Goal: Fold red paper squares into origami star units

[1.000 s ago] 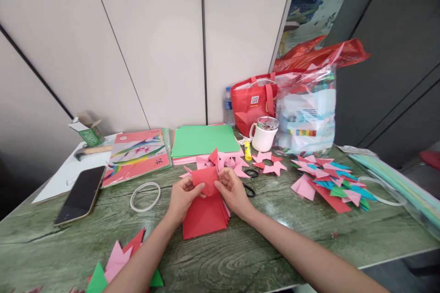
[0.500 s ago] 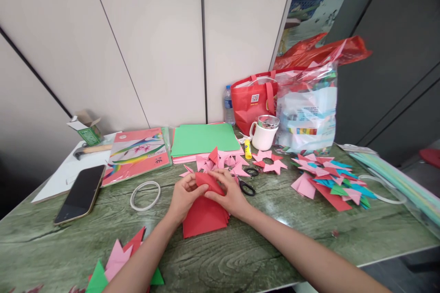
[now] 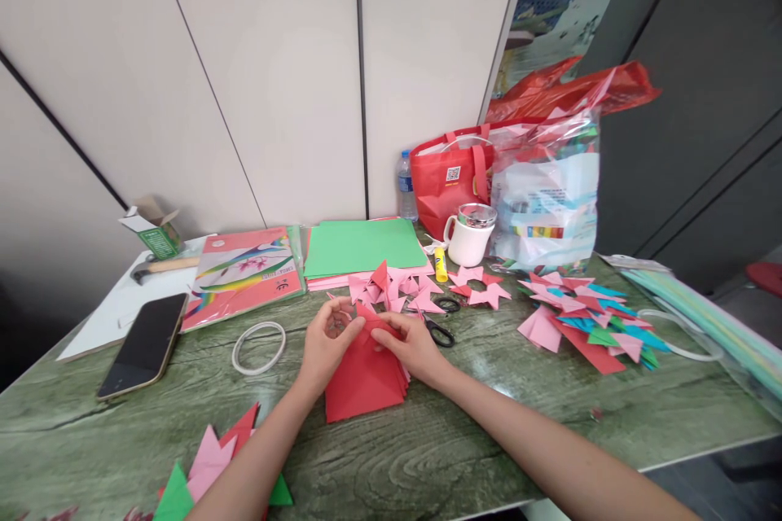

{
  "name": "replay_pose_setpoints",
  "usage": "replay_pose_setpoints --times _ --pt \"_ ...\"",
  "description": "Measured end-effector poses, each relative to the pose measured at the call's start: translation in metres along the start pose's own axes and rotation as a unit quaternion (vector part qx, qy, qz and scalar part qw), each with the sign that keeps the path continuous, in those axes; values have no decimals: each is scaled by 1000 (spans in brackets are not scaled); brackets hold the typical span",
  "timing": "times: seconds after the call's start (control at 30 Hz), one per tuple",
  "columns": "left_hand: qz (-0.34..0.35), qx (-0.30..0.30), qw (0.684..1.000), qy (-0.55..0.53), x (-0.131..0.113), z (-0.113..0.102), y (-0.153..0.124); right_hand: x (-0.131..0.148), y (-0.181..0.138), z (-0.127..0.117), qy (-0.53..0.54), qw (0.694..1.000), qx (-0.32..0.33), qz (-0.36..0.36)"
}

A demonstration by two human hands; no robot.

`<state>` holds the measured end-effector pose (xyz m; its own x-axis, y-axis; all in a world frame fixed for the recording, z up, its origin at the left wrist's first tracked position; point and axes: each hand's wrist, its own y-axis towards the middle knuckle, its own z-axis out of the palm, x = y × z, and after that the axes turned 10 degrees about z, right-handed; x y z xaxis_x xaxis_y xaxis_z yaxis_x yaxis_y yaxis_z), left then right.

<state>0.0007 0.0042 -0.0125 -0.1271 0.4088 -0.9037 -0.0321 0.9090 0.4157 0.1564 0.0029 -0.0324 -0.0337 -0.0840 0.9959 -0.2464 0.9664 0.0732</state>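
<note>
Both my hands work on a folded red paper piece [image 3: 372,324] held just above a stack of red paper squares [image 3: 363,383] on the green marbled table [image 3: 428,456]. My left hand [image 3: 327,342] pinches the piece's left edge between thumb and fingers. My right hand [image 3: 410,344] presses down on its right side with the fingers together. Several folded pink paper shapes [image 3: 397,289] lie just beyond my hands, and black scissors [image 3: 438,332] lie right of my right hand.
A phone [image 3: 145,344] and a white ring [image 3: 258,347] lie at left, near a paper pad [image 3: 248,273]. Green sheets [image 3: 363,246], a glue stick [image 3: 440,266], a white mug [image 3: 469,238], a red bag [image 3: 449,179] and a plastic bag [image 3: 543,195] stand behind. Coloured folded shapes [image 3: 583,321] pile at right.
The red piece was held up facing me; it has been folded down and flattened lower toward the stack, with my right hand sliding over it.
</note>
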Motion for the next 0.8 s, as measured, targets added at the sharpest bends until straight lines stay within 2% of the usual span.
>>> replay_pose_setpoints --times 0.13,0.3,0.5,0.63,0.8 --pt "-54 51 997 -8 1 0 -1 0 -1 3 99 994 24 45" --pt "-74 25 996 -43 2 0 -1 -4 2 1 81 996 19 45" --pt "-90 66 992 -51 0 2 -3 -7 4 -2 114 989 21 89" --pt "-115 53 990 -56 3 2 -5 -7 3 -1 116 987 40 107" --pt "-116 42 988 -92 4 2 -3 -8 4 -1 96 988 51 105"
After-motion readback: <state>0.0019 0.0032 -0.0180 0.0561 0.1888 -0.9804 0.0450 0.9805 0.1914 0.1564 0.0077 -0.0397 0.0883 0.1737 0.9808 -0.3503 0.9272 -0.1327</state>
